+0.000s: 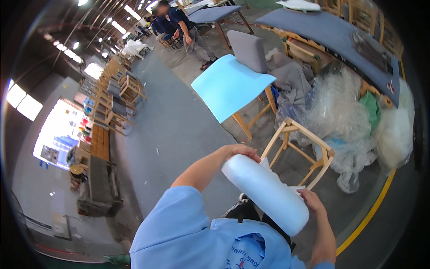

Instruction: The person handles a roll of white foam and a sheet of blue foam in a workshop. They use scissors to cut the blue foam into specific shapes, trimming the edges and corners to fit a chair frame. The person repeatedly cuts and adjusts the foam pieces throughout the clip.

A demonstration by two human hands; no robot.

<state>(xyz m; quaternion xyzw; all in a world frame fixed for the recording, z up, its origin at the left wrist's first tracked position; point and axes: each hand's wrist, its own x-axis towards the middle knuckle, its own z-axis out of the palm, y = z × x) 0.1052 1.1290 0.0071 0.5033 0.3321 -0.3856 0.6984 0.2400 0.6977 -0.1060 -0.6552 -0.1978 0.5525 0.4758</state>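
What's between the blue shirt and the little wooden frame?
The head view shows a puffy pale roll there, held by the left hand and right hand, with dark trousers partly hidden behind it.

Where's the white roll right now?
In the head view, the white roll is right of lower centre, held between the left hand and right hand, with the wooden frame beyond it.

Grey floor point(174, 134) (yellow line point(368, 218) at right): wooden frame point(310, 134), heaped clear plastic point(338, 101) beside it.
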